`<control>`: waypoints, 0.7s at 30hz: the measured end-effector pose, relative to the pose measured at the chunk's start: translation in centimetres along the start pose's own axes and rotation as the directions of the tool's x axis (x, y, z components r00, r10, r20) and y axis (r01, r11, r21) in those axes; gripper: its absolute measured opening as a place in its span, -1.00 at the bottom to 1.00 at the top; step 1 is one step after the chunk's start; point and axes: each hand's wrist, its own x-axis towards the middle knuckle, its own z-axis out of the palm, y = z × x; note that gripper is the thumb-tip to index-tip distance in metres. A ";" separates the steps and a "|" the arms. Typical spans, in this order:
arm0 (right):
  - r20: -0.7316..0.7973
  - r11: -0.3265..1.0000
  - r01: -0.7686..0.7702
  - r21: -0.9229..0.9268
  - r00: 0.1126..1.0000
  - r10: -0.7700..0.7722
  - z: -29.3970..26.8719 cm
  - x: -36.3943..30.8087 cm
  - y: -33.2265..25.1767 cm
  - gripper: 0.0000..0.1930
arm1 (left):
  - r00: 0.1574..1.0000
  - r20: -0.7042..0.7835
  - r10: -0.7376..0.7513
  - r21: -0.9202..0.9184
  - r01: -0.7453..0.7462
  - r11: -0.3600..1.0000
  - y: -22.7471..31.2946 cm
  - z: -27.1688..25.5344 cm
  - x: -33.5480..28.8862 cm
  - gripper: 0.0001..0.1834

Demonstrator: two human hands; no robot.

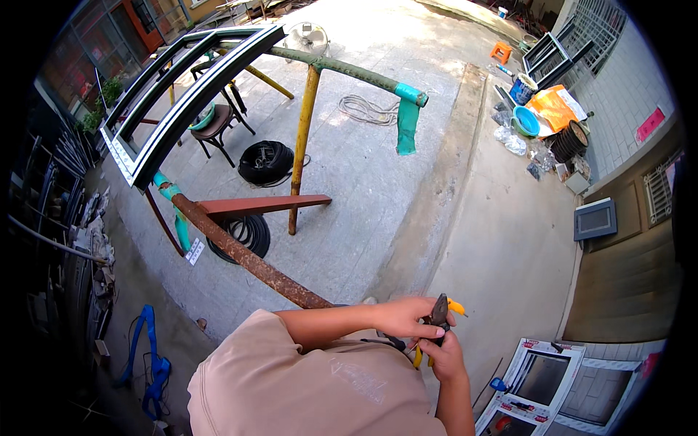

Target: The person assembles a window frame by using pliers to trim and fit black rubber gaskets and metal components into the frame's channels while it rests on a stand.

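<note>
In front of my waist, pliers [439,311] with dark jaws and yellow handles point upward. My right hand [449,357] is closed around their handles. My left hand [407,318] reaches across from the left, its fingers closed beside the jaws. A small yellow piece with a dark tip [456,307] sticks out past the left fingers; its kind is unclear and the rest of it is hidden. Dark cord-like material shows at my waist below the left wrist, partly covered by the shirt.
Ahead stands a pipe stand [302,138] carrying a dark-and-white window frame [196,98]. Its rusty tube [254,265] runs close to my left forearm. Black coils [266,163] lie beneath. White-framed panels [542,374] are at lower right; tubs and an orange bag [556,105] line the right wall.
</note>
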 end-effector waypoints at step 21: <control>0.706 0.940 -0.267 -0.212 0.623 0.336 -12.0 27.5 -16.1 -0.60 | 0.686 -0.726 -0.049 -0.077 -0.010 0.997 5.2 -10.1 13.1 -0.61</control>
